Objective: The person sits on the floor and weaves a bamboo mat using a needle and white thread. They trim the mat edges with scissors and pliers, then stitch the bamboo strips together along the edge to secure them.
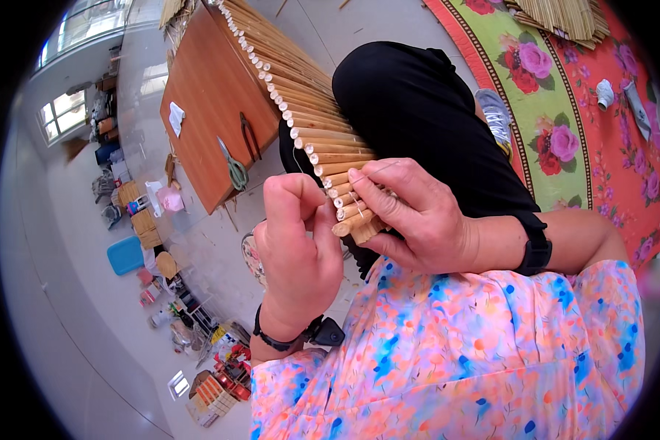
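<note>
A mat of reed stalks (323,110), bound side by side, slants from the upper middle down to my lap. Its cut ends form a pale row along the left edge. My right hand (418,213) grips the near end, thumb on top of the last stalks and fingers beneath. White thread (356,202) crosses those stalks beside the thumb. Just left of the stalk ends, my left hand (301,246) is closed with thumb and forefinger bent together. A fine thread runs by the mat's edge towards it; what the fingers pinch is too small to make out.
A brown wooden table (198,95) beyond my left hand carries green-handled scissors (235,170), dark pliers (250,137) and a white scrap (176,119). Flowered cloth (557,132) covers the right side, with more reed matting (561,18) on it. Household goods and a blue tub (125,255) line the left wall.
</note>
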{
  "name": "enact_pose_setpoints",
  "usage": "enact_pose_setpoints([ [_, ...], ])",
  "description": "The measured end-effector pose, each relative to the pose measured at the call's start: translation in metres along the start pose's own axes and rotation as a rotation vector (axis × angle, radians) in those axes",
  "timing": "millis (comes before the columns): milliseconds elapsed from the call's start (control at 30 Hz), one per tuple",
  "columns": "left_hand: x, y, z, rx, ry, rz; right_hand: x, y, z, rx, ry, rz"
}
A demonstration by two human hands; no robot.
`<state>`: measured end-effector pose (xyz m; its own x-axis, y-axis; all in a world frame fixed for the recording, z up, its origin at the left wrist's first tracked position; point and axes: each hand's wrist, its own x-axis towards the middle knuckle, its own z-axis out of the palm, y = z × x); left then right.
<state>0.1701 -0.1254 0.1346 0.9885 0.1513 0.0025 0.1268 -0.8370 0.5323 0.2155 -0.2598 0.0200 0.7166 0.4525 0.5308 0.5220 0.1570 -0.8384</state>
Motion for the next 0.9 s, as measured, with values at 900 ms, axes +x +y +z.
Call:
enact_pose_setpoints([
  [900,0.081,-0.039,-0.015,-0.491,0.112,-0.381,0.054,0.023,-0.044,-0.110,-0.080,-0.042],
])
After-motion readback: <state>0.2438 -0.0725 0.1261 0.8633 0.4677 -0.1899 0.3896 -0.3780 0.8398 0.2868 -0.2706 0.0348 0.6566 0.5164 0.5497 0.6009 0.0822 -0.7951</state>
